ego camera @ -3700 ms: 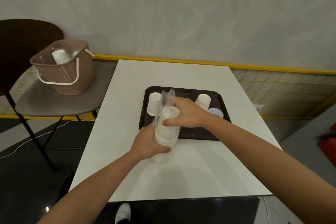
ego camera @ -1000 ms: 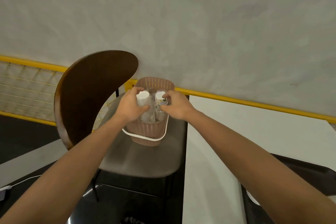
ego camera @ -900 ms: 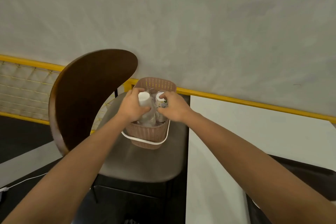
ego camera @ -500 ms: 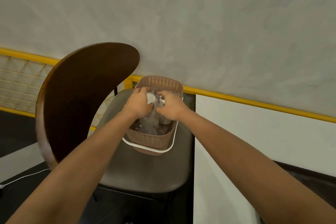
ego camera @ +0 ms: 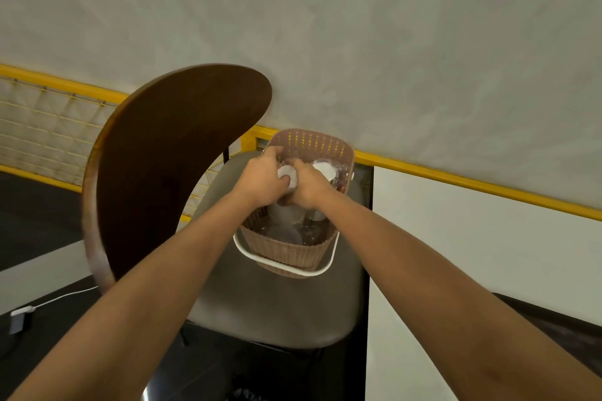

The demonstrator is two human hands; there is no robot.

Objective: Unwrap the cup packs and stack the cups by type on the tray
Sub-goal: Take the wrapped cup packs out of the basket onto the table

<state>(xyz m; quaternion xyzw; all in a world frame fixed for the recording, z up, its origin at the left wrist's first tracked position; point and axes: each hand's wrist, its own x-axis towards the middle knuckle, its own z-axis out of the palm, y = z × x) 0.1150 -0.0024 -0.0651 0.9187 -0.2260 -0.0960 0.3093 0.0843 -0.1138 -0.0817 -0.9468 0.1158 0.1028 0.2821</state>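
A brown woven basket [ego camera: 286, 252] with a white handle sits on a chair seat and holds wrapped cup packs. Both my hands are inside its mouth. My left hand [ego camera: 262, 177] and my right hand [ego camera: 308, 187] grip a white cup pack [ego camera: 288, 176] in clear wrap between them. A second wrapped pack [ego camera: 325, 169] with a white end leans at the basket's right side. Loose clear wrap [ego camera: 293, 233] lies in the basket bottom. A dark corner of the tray [ego camera: 560, 330] shows at the right edge.
The chair has a dark wooden back [ego camera: 169, 166] on the left and a grey seat [ego camera: 280, 309]. A white table [ego camera: 456, 254] lies to the right. A yellow rail [ego camera: 456, 177] runs along the wall. A white cable with a plug [ego camera: 22, 311] lies on the dark floor.
My view turned from the tray to the basket on the chair. Both hands reached into it and closed together on one white pack; the view tilted down over the basket.
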